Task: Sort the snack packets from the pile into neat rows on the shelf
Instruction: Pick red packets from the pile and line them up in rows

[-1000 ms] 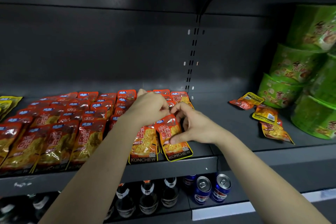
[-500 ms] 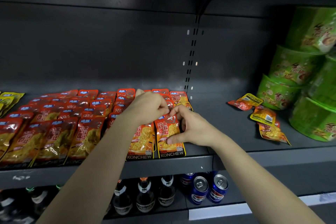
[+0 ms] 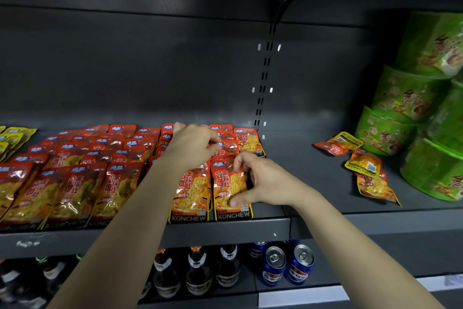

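Head view: I have both hands up at the grey shelf point(image 3: 313, 176). My right hand point(image 3: 265, 183) holds the front packet point(image 3: 229, 191) of the rightmost column. The thumb presses on its lower half and the curled fingers hook over its top right edge. That packet lies flat with its black KONCHEW strip at the shelf lip, just beside its neighbour packet point(image 3: 191, 196) at nine o'clock.

My left hand point(image 3: 193, 145) sits at eleven o'clock of the right one, fingers curled, the tips at the top left corner of the second packet point(image 3: 226, 148) in the same column. I cannot tell whether it pinches that packet or only touches it.

The sorted rows point(image 3: 75, 170) of red packets run overlapping toward nine o'clock, with yellow packets point(image 3: 15, 135) at the far left edge. The loose pile point(image 3: 365, 170) lies at three o'clock of my hands, well apart from the rows. It is near the stacked green tubs point(image 3: 411, 98).

At six o'clock, on the level below, stand dark bottles point(image 3: 198, 273) and blue cans point(image 3: 300, 266).
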The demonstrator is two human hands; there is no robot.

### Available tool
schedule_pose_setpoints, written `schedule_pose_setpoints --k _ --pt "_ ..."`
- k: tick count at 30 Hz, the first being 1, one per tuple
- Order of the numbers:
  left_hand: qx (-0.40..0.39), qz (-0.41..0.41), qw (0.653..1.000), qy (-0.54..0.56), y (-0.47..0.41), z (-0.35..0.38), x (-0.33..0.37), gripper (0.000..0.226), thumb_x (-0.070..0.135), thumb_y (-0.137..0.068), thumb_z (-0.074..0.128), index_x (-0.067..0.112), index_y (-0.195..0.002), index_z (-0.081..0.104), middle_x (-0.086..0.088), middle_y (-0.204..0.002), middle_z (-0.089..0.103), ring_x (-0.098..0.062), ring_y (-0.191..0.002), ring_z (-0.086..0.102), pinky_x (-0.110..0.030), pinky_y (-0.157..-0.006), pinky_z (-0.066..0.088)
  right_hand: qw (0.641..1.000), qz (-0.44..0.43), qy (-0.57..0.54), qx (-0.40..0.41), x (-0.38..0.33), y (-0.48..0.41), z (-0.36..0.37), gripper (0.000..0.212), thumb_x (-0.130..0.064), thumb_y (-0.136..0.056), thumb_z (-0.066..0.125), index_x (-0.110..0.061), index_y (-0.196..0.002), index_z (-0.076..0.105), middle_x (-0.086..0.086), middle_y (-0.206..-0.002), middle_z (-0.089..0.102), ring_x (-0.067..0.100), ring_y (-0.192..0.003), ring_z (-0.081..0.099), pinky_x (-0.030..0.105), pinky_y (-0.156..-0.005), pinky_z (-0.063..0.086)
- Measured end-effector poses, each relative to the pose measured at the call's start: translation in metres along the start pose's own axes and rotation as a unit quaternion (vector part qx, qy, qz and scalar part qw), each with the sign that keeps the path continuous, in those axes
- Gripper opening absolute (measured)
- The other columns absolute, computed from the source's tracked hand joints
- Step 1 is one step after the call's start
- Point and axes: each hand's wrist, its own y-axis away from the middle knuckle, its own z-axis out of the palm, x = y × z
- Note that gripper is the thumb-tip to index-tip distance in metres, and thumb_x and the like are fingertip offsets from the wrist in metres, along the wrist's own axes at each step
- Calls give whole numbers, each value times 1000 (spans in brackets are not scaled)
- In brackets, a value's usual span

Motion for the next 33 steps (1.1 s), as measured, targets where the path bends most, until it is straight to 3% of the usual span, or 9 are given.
schedule_pose_setpoints --k 3,9,19,28,33 --pt "-4 -7 1000 -2 -1 1 0 16 36 -93 57 31 -103 69 14 -108 66 -10 -106 55 -39 -95 25 1000 1 -4 -9 -2 2 -2 60 -35 -57 91 -25 -97 46 -5 -80 50 8 -68 45 31 -62 40" --pt "0 -9 1000 -2 -7 -1 1 18 36 -94 56 30 -104 70 14 -108 65 -11 -110 54 -39 -95 26 1000 12 4 -22 -2 5 -10 50 -41 -66 85 -22 -92 47 -10 -66 54 1 -53 45 17 -55 36" --pt "-1 37 999 9 -37 3 46 24 37 -94 53 33 -115 65 10 -116 63 -14 -113 53 -38 -93 25 987 41 31 152 28 13 -66 22 -33 -82 73 -18 -86 58 4 -74 65 4 -59 48 20 -60 39" --pt "-35 88 995 15 -68 25 128 30 39 -95 51 31 -122 61 9 -124 59 -15 -117 51 -38 -96 27 942 130 92 296 89 34 -125 14 -22 -82 69 -20 -74 59 0 -63 65 15 -58 58 27 -63 45" --pt "-53 92 994 10 -84 41 175 33 38 -95 51 29 -125 59 5 -127 58 -18 -119 51 -39 -96 27 925 162 97 330 117 50 -145 9 -20 -83 67 -19 -76 61 -9 -62 58 7 -59 53 24 -60 38"
